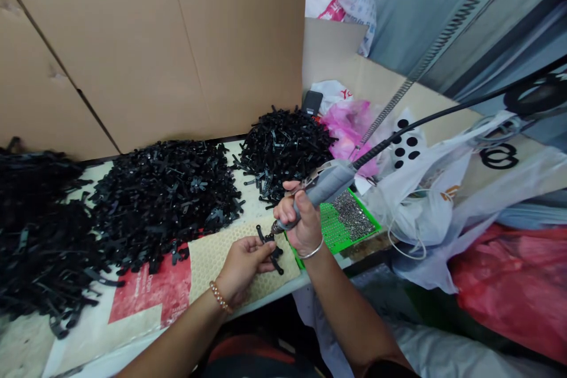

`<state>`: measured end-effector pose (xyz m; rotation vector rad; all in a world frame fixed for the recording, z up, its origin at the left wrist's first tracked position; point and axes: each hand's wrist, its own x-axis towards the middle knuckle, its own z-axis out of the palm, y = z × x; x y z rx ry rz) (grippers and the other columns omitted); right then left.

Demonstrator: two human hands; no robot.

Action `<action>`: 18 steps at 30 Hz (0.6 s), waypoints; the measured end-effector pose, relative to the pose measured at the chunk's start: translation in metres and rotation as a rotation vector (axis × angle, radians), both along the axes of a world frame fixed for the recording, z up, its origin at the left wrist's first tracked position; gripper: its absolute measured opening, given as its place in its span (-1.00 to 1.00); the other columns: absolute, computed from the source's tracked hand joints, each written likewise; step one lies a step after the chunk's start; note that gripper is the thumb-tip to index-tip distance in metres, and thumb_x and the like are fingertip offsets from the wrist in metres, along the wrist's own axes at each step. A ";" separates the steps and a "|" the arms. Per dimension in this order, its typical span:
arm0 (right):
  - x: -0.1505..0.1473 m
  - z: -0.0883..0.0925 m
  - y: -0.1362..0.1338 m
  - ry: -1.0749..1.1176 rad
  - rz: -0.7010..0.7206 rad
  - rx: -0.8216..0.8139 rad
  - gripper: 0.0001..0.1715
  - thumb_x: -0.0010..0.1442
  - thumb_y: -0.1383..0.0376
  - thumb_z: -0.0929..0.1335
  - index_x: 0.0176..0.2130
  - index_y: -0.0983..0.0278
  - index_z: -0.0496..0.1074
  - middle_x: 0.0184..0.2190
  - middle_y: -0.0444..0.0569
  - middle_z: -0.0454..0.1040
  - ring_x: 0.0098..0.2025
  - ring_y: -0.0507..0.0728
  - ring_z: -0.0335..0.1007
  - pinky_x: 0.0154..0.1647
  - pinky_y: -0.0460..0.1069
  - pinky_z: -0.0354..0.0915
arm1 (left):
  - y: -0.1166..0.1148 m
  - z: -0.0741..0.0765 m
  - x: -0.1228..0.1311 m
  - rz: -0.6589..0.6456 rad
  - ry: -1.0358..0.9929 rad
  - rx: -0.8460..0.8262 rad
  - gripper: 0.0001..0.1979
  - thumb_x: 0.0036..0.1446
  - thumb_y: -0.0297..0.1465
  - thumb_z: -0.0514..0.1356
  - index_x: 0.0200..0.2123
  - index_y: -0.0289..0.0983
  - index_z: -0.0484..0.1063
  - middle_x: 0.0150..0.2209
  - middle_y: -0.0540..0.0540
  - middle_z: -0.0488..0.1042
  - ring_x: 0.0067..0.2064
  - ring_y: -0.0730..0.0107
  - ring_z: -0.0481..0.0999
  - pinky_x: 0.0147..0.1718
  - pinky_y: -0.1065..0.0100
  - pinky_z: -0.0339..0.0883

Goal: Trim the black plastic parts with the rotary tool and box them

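The right hand (301, 218) is curled closed around a grey flex-shaft rotary tool (325, 186), its tip right at the black plastic piece (273, 251) that the left hand (243, 266) pinches above a honeycomb foam mat (221, 266). Heaps of similar black pieces (163, 201) cover the table (252, 207) just beyond, and a green tray (330, 233) of small metal bits sits beside the mat.

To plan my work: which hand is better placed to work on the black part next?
Probably the right hand: it grips the rotary tool, whose tip is close to the black part. The left hand holds that part and has no tool.
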<state>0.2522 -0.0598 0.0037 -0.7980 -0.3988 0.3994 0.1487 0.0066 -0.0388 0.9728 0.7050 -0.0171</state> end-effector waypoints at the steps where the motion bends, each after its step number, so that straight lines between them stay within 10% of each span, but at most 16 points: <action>1: 0.000 0.000 0.000 -0.003 0.001 -0.001 -0.66 0.06 0.04 0.47 -0.27 0.23 0.49 -0.75 -0.32 0.14 -0.70 -0.06 0.06 -0.55 -0.13 0.24 | 0.000 0.000 0.000 0.000 -0.001 0.001 -0.55 -0.39 -0.21 0.50 -0.61 -0.36 0.36 -0.59 0.05 0.37 -0.54 0.57 0.38 -0.49 0.44 0.47; 18: -0.002 -0.005 0.002 -0.026 -0.048 -0.100 -0.58 0.02 -0.02 0.46 -0.28 0.23 0.44 -0.75 -0.34 0.11 -0.69 -0.03 0.05 -0.54 -0.07 0.24 | 0.000 -0.001 0.000 0.000 -0.017 -0.004 -0.56 -0.36 -0.21 0.50 -0.59 -0.36 0.36 -0.60 0.04 0.37 -0.54 0.55 0.39 -0.48 0.43 0.47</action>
